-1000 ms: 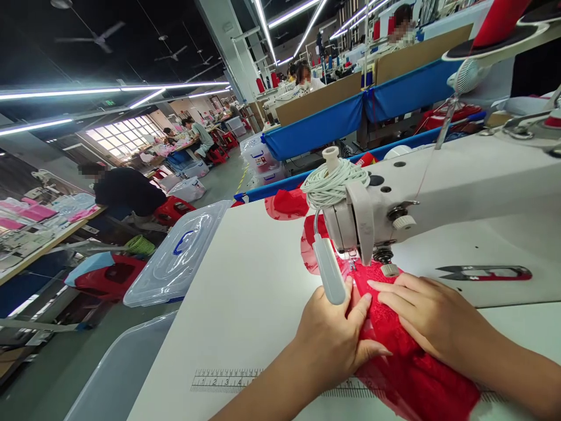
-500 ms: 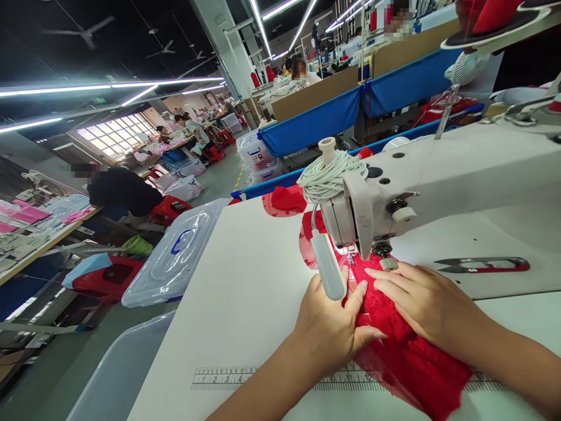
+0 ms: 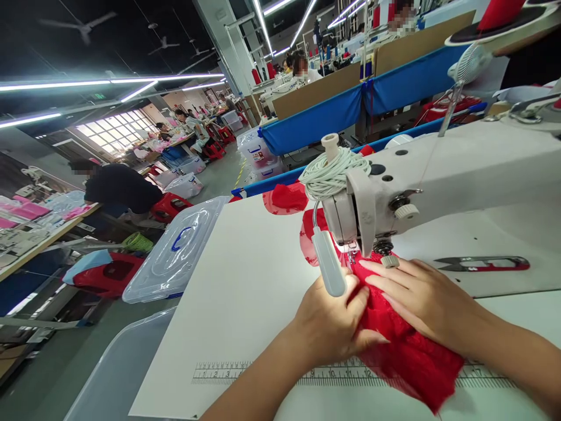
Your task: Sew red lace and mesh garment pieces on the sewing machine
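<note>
A piece of red lace fabric (image 3: 407, 351) lies under the presser foot (image 3: 352, 255) of a white sewing machine (image 3: 460, 181) and trails toward me across the tabletop. My left hand (image 3: 331, 318) is closed on the fabric's left edge, its fingertips partly behind a small grey lamp (image 3: 329, 263). To its right, my right hand (image 3: 425, 298) lies flat on the lace with outstretched fingers, just below the needle area. The fabric's feeding end is hidden by the machine head and my fingers.
Thread snips (image 3: 484, 264) lie on the machine bed at right. Red cut pieces (image 3: 284, 199) sit behind the machine head. A printed ruler (image 3: 228, 372) runs along the table's near side. Lidded plastic boxes (image 3: 184, 245) stand left of the table. Seated people work farther off.
The red fabric has shifted slightly forward toward the presser foot, its near end drawn in. My left fingers are more curled, and my right hand has slid a little forward and left.
</note>
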`<state>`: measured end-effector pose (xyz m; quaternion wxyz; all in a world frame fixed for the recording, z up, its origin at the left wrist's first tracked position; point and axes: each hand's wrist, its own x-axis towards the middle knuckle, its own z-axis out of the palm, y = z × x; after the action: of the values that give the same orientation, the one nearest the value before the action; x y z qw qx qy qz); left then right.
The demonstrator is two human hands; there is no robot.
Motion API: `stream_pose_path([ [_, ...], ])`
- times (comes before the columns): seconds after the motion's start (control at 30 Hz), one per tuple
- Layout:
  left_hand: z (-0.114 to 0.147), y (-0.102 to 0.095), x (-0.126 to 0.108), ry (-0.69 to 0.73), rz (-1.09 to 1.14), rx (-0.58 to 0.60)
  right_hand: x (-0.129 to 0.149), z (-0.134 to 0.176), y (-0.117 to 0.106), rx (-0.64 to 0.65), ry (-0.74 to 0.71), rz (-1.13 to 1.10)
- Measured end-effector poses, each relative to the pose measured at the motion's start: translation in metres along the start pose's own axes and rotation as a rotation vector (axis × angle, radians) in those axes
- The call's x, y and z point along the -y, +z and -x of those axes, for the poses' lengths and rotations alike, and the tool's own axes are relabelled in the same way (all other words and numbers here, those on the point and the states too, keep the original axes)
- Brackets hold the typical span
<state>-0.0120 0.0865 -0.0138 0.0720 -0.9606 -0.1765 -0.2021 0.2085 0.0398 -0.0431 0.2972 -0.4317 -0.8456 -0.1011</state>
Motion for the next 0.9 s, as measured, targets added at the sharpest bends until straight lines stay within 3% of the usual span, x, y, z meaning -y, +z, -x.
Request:
stream_pose_path([
  [0.07,-0.002,-0.003,-0.001,0.02,0.029,0.053,0.001,0.002,-0.001,-0.016,-0.031,-0.079],
  [0.23,-0.002,-0.007,-0.006,-0.079,-0.022,0.123,0.001,0.001,-0.006,-0.009,-0.071,-0.122],
  [0.47,0.001,-0.01,-0.011,-0.107,0.033,0.105,-0.001,0.004,-0.007,0.011,-0.046,-0.079],
  [0.7,0.002,-0.009,-0.016,-0.083,-0.019,-0.008,0.001,0.004,-0.007,-0.014,-0.051,-0.06],
  [0.9,0.002,-0.006,-0.018,-0.074,-0.05,-0.031,0.0,0.005,-0.006,-0.011,-0.049,-0.072],
])
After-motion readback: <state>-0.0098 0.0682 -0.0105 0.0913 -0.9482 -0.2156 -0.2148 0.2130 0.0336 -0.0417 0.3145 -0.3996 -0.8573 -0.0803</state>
